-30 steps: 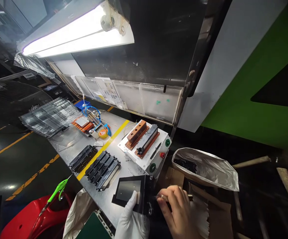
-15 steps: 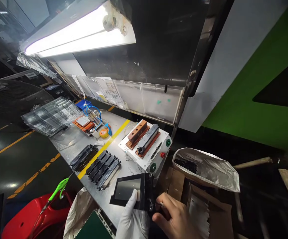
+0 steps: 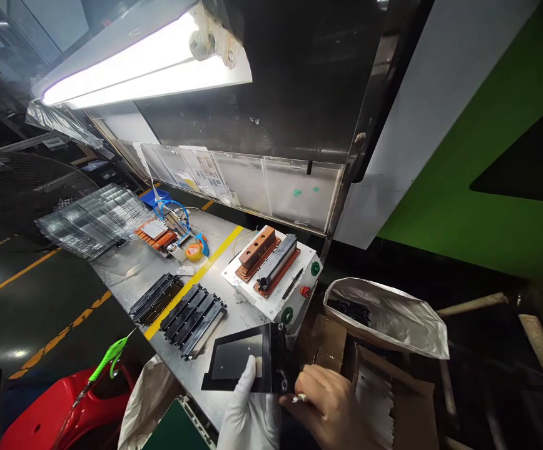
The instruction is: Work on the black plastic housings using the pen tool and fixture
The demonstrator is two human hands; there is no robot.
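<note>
A red stool (image 3: 60,409) is seen at the lower left, and rows of black strips (image 3: 191,315) lie on the metal table (image 3: 126,269). Over the table's near edge a black framed panel (image 3: 236,362) is gripped by the gloved left hand (image 3: 248,415), thumb pressed on its face. Its right edge is touched by the bare right hand (image 3: 330,409), fingers curled around a small pale piece. A silver bag (image 3: 393,319) stands open beyond.

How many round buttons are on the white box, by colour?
Green buttons: 2
Red buttons: 1
Total: 3, all on the white box
</note>
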